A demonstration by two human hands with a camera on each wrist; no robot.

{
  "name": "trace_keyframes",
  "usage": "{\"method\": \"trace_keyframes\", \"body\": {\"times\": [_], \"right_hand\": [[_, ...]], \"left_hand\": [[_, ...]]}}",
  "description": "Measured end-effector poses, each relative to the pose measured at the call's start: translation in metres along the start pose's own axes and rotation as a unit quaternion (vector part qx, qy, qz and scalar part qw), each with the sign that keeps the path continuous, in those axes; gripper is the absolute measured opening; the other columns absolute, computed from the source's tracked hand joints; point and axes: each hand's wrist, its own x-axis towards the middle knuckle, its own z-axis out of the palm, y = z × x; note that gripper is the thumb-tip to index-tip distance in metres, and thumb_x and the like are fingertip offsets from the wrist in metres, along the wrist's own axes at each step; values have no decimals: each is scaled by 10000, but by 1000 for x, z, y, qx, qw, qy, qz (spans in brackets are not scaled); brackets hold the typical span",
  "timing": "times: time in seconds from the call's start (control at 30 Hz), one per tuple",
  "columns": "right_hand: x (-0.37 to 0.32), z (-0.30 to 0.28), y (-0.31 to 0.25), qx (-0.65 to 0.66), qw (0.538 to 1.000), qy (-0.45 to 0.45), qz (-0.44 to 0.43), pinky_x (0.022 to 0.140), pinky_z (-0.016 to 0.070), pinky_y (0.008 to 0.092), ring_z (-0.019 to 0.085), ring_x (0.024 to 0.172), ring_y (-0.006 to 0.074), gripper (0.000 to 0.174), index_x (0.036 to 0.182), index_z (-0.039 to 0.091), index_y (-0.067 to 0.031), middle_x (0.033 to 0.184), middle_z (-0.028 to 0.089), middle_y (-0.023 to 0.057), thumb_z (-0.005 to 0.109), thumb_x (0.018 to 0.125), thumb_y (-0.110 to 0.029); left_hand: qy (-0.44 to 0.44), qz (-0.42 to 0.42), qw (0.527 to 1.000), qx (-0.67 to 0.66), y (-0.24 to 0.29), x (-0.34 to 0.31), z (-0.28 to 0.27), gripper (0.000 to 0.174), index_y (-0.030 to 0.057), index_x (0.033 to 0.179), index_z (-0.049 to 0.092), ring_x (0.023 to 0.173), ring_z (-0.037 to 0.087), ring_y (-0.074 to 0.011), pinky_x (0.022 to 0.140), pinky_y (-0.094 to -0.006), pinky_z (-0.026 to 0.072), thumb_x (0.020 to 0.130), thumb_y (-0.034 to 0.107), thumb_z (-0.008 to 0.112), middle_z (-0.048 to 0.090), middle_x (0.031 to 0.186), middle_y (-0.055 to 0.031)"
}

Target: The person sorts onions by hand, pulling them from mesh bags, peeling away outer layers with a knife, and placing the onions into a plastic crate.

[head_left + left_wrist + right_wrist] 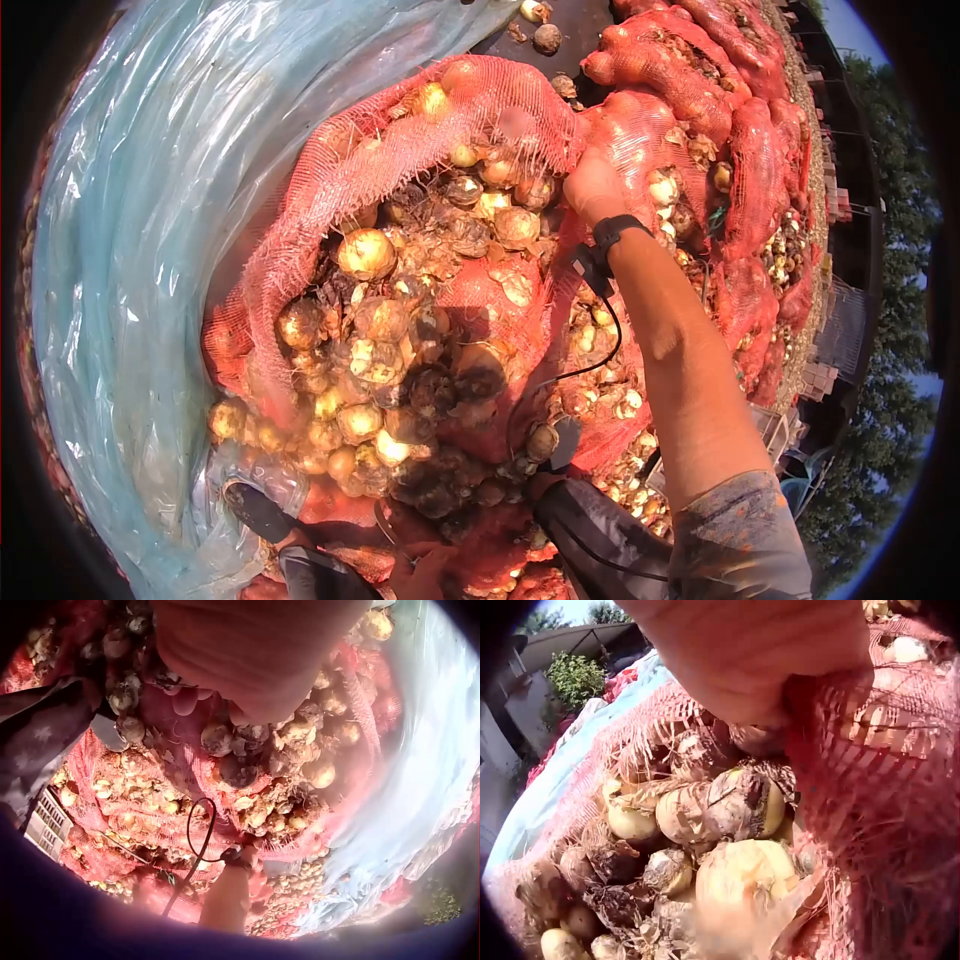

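A red mesh onion bag (pixel 400 120) lies with its mouth spread wide, and onions (pixel 366 254) with dry, dirty skins spill out of it. My right hand (pixel 595 188) grips the gathered mesh at the bag's far right edge. In the right wrist view, red netting (pixel 840 772) bunches under that hand (pixel 757 660), beside several onions (pixel 742 877). My left hand (pixel 247 660) is close over the onions and red mesh near my legs, its fingertips (pixel 184 701) partly showing below the palm. I cannot tell whether it holds anything.
Blue-tinted plastic sheeting (pixel 150 250) covers the left side. More filled red mesh bags (pixel 755 180) are piled at the right. A black cable (pixel 610 350) hangs from the right wrist. My shoe (pixel 258 512) stands at the lower left, by the onions. A pale crate (pixel 49 829) lies beyond.
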Motion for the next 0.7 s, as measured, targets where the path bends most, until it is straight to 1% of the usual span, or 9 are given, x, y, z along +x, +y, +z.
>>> {"method": "trace_keyframes", "body": {"times": [0.07, 0.13, 0.2, 0.27, 0.3, 0.33, 0.57, 0.67, 0.7], "right_hand": [[-4, 0, 18, -36, 999, 5, -5, 918, 513, 447, 661, 1054, 383, 554, 1359, 505, -77, 1171, 653, 239, 623, 818, -105], [-22, -31, 16, 76, 993, -90, 18, 773, 562, 428, 715, 890, 361, 305, 1105, 653, 12, 969, 708, 248, 573, 819, -55], [-20, -34, 27, 96, 990, -96, 26, 677, 557, 415, 706, 803, 316, 179, 976, 656, -3, 910, 692, 219, 606, 805, -22], [-8, -25, 55, 321, 934, -151, 38, 556, 528, 395, 650, 683, 227, 87, 849, 620, -30, 745, 636, 124, 577, 819, 40], [-23, -40, 52, 349, 920, -169, 60, 418, 444, 338, 549, 546, 172, 158, 816, 577, -65, 637, 539, 56, 558, 816, 92], [-34, -51, 60, 368, 906, -207, 26, 401, 392, 347, 553, 502, 199, 144, 887, 612, -1, 667, 582, 103, 544, 777, 64], [-205, -119, 15, 411, 885, -212, 51, 379, 321, 266, 435, 447, 102, 226, 1005, 624, -18, 636, 533, 13, 496, 833, 54], [-302, -145, 31, 353, 908, -226, -3, 450, 398, 249, 483, 501, 77, 365, 1071, 663, -42, 682, 584, 14, 529, 767, 109], [-333, -158, 39, 272, 928, -245, -70, 532, 435, 242, 535, 610, 70, 376, 1071, 674, -45, 733, 597, 19, 544, 760, 123]], "left_hand": [[0, -7, 1000, -9, -7, -2, -1, 127, 67, 990, 609, 764, 603, -247, 668, -357, 480, 866, 88, 592, 649, 911, -112], [-7, -9, 1000, -19, -10, -1, 3, 126, 62, 989, 603, 738, 606, -242, 641, -351, 482, 865, 85, 599, 650, 901, -114], [-14, -11, 999, -32, -13, -3, 4, 126, 58, 988, 597, 712, 609, -237, 614, -345, 483, 865, 81, 606, 652, 891, -116], [-23, -13, 999, -47, -13, -7, 4, 127, 53, 987, 591, 686, 612, -232, 588, -338, 485, 864, 78, 612, 654, 881, -119], [-26, -11, 998, -57, -13, -8, 2, 128, 51, 987, 588, 673, 614, -230, 574, -335, 486, 864, 76, 616, 655, 876, -120], [-29, -11, 997, -67, -12, -11, 1, 130, 49, 986, 585, 660, 615, -228, 561, -332, 487, 864, 75, 619, 656, 871, -121], [-45, -17, 990, -131, 2, -23, -20, 148, 33, 983, 564, 570, 627, -211, 468, -311, 492, 862, 63, 642, 662, 837, -130], [-61, -31, 986, -150, 11, -32, -23, 147, 35, 985, 557, 557, 626, -206, 451, -308, 488, 866, 69, 637, 662, 830, -131], [-61, -25, 985, -161, 16, -35, -25, 143, 39, 987, 552, 558, 623, -204, 447, -307, 483, 871, 76, 628, 661, 829, -131]]}}
